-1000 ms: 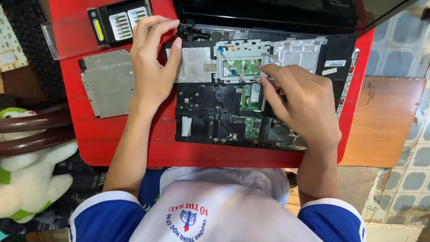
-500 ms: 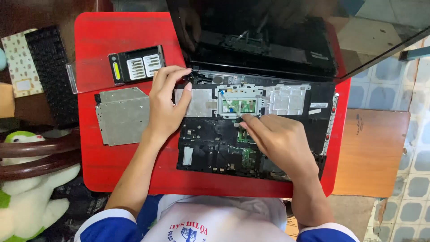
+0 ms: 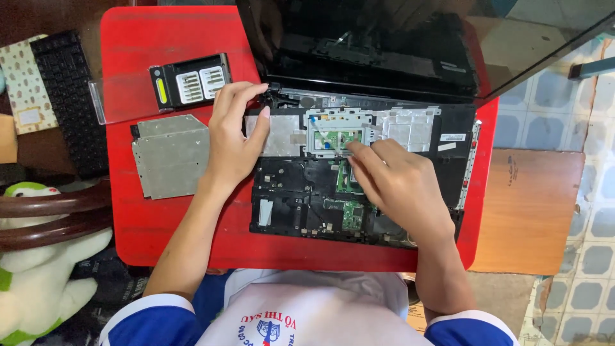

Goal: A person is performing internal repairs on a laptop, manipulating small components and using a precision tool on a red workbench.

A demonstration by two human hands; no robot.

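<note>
Looking down, you worked at a red plastic table (image 3: pixel 179 237) set on a pale tiled floor (image 3: pixel 592 192), with a bare wooden board (image 3: pixel 525 211) just beside it at three o'clock. At the table's centre lay the opened black laptop base with its exposed circuit boards (image 3: pixel 301 205), its dark screen (image 3: pixel 397 45) tilted up at twelve o'clock and cut off by the frame's top edge.

Your left hand (image 3: pixel 234 141) rested flat on the base's upper left corner, fingers loosely spread, gripping nothing. Your right hand (image 3: pixel 397 182) covered the middle of the base, fingers curled toward the green board (image 3: pixel 339 138); whether they pinched anything, I could not tell.

At nine o'clock sat a grey metal drive caddy (image 3: pixel 170 154), and at ten o'clock a black screwdriver-bit case with a yellow tab (image 3: pixel 190 81). White rectangular labels (image 3: pixel 451 138) marked the base's right side, too small to make out. A loose black keyboard (image 3: pixel 67 102) lay off the table's left edge.
</note>
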